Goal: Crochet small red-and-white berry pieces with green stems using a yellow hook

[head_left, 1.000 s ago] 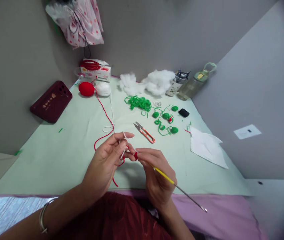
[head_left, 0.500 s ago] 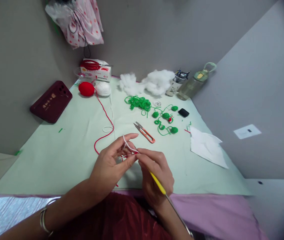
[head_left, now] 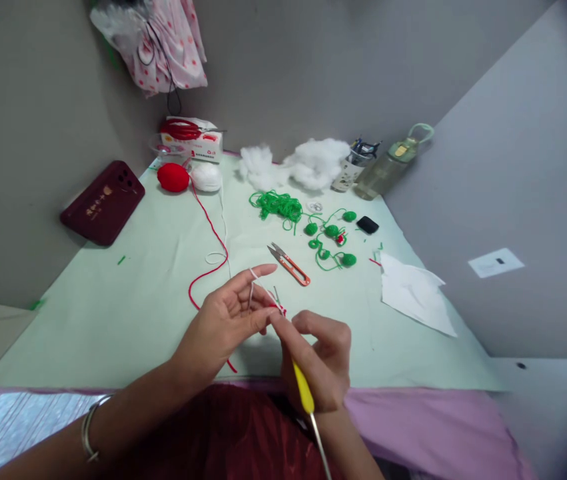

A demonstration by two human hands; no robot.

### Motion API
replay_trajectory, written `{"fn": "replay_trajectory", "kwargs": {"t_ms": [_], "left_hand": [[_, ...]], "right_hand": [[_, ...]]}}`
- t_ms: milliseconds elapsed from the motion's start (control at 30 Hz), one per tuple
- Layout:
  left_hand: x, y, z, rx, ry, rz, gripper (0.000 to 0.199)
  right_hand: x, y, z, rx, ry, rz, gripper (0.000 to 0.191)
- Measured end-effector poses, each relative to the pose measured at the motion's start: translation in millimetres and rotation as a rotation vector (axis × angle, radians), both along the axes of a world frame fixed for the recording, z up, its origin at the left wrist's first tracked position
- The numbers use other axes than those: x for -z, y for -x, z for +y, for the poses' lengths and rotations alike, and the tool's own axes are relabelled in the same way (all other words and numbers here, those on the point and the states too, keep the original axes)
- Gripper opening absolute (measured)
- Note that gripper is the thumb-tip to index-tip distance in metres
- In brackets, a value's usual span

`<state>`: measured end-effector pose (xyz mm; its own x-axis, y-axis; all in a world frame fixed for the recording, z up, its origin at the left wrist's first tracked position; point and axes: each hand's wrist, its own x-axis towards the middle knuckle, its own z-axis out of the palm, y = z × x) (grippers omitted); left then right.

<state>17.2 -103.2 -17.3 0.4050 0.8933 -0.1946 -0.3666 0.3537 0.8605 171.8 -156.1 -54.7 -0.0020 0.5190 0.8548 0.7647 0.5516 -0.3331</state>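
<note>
My right hand [head_left: 322, 357] grips a crochet hook by its yellow handle [head_left: 303, 389]; the metal shaft trails down toward my forearm. Between the fingertips of my left hand [head_left: 220, 320] is a small red and white crochet piece [head_left: 280, 309], mostly hidden by the fingers. White yarn [head_left: 264, 287] loops over my raised left index finger and runs down to the piece, where the hook's thin tip shows. Both hands meet at the piece, above the table. Red yarn [head_left: 208, 223] passes under my left hand from a red ball [head_left: 173, 177]; beside that sits a white ball [head_left: 206, 178].
Orange thread snips [head_left: 290, 265] lie just beyond my hands. Farther off are green yarn [head_left: 278, 208], several small green crocheted balls [head_left: 348, 260], white stuffing [head_left: 316, 164], a bottle [head_left: 380, 173] and a pen cup [head_left: 347, 175]. A maroon phone [head_left: 104, 203] leans left; white cloth [head_left: 413, 293] lies right.
My right hand has turned, its index finger lifting away from the piece, and the hook's handle now points more steeply down. The hook tip and red stitches show more clearly.
</note>
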Motion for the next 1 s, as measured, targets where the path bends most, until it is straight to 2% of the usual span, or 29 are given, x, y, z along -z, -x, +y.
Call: {"fn": "replay_trajectory", "kwargs": {"t_ms": [133, 200, 333, 433, 567, 767, 833, 1000], "left_hand": [[-2.1, 1.7, -0.4, 0.053, 0.110, -0.065, 0.069], [-3.3, 2.7, 0.3, 0.077, 0.164, -0.106, 0.069], [-4.6, 4.3, 3.0, 0.091, 0.228, -0.150, 0.072], [-3.8, 5.2, 5.2, 0.092, 0.233, -0.142, 0.073], [-3.0, 7.6, 7.9, 0.107, 0.200, -0.100, 0.071], [-4.0, 8.1, 7.9, 0.082, 0.091, 0.005, 0.057], [-3.6, 5.4, 6.5, 0.072, 0.071, -0.003, 0.056], [-1.5, -0.5, 3.4, 0.083, 0.069, -0.046, 0.052]], "right_hand": [[2.0, -1.9, -0.8, -0.026, -0.011, -0.063, 0.050], [-0.9, -1.1, 1.3, -0.060, 0.011, 0.020, 0.046], [-11.6, -0.6, 7.6, -0.241, 0.121, 0.264, 0.039], [-18.1, -3.9, 10.1, -0.318, 0.236, 0.406, 0.031], [-20.9, -10.5, 10.5, -0.332, 0.314, 0.592, 0.022], [-20.4, -12.2, 16.4, -0.419, 0.424, 0.865, 0.016], [-20.7, -9.1, 18.5, -0.439, 0.422, 0.871, 0.015], [-24.4, -1.9, 19.4, -0.347, 0.390, 0.681, 0.016]]}}
